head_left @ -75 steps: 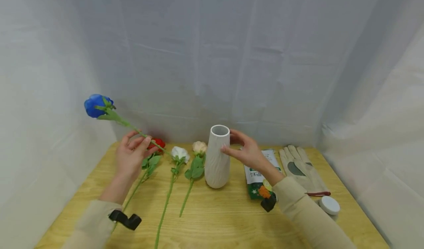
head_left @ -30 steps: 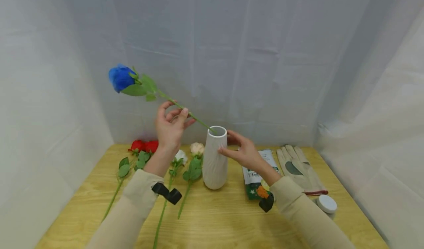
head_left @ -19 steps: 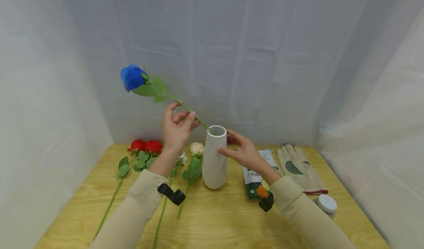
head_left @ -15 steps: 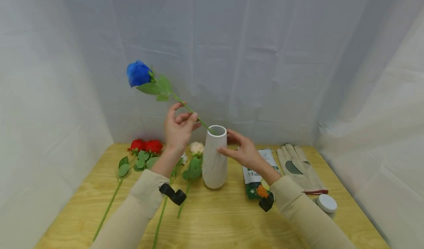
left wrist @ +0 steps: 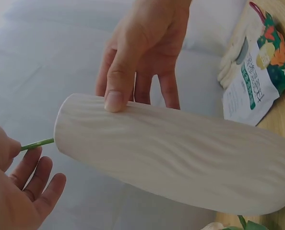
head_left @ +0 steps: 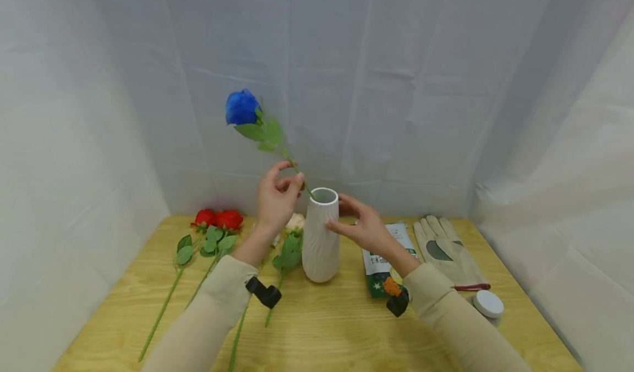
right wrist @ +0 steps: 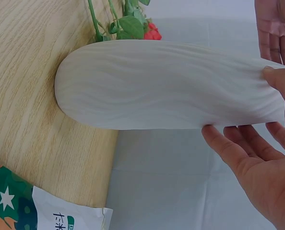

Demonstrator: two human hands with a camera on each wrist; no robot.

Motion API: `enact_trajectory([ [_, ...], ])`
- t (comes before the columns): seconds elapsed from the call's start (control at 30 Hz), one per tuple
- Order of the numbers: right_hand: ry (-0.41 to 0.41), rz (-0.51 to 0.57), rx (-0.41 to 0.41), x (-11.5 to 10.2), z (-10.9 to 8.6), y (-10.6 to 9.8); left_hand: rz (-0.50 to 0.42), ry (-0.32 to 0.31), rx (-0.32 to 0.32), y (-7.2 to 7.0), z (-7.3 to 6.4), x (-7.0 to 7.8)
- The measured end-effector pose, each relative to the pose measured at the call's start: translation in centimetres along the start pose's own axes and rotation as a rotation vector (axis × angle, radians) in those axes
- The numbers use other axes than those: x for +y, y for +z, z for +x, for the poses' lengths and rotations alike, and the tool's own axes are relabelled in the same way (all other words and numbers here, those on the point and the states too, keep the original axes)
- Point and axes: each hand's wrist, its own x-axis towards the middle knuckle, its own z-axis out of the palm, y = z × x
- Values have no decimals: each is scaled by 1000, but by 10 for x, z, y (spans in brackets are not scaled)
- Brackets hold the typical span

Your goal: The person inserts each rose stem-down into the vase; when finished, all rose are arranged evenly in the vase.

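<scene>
blue rose (head_left: 242,108) moved right; more upright

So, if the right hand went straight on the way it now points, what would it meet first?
Most likely the white ridged vase: it stands between the thumb and fingers of the right hand, though depth to the palm is unclear.

We count one left hand (head_left: 276,202), one right hand (head_left: 365,228), one vase (head_left: 320,245) — two red roses (head_left: 229,219), one blue rose (head_left: 241,108), one cream rose (head_left: 295,223), one mostly hidden white flower (head_left: 275,240) — one pouch (head_left: 377,264), one white-topped container (head_left: 488,304).
</scene>
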Motion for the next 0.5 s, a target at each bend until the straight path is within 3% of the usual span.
enact_trajectory([
  [0.23,4,-14,6,-2,-1,-1,116,24,-16,4,-2,-3],
  [0.5,11,-14,5,-4,-1,0,195,-1,-46,5,-6,-5],
])
